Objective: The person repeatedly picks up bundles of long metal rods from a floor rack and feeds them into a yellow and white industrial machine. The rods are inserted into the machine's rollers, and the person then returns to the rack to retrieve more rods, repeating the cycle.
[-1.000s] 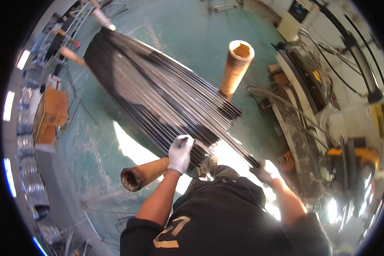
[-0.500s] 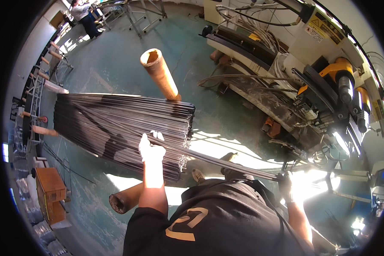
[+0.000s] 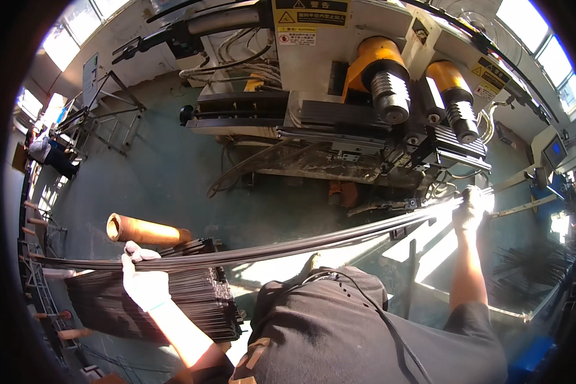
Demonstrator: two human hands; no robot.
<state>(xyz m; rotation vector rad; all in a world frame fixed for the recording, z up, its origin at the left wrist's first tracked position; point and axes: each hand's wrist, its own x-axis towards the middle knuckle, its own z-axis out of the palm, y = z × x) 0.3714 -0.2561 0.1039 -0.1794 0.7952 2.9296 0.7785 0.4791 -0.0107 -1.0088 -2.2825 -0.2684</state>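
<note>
A bunch of long, thin dark rods [image 3: 301,246] stretches across in front of my body, rising to the right and bowing slightly. My left hand [image 3: 146,281], in a pale glove, is closed around the bunch towards its left part. Near the right end my right hand [image 3: 470,210], also gloved, grips the same rods in bright sunlight. Below and behind my left hand lies a big stack of similar dark rods [image 3: 198,307], its cut ends facing right. The held rods pass above that stack, and their far left ends run towards the rim of the view.
Ahead stands a large machine with ridged metal rollers [image 3: 390,96] and yellow housings. A brown tube [image 3: 150,230] rises beside the stack. At right are a control screen [image 3: 553,150] and a bin of dark rods [image 3: 531,265]. Another person [image 3: 51,157] is far left.
My view has turned right towards the machine. Both hands have come up with the rods, lifting the bunch off the stack. The right hand is farther forward.
</note>
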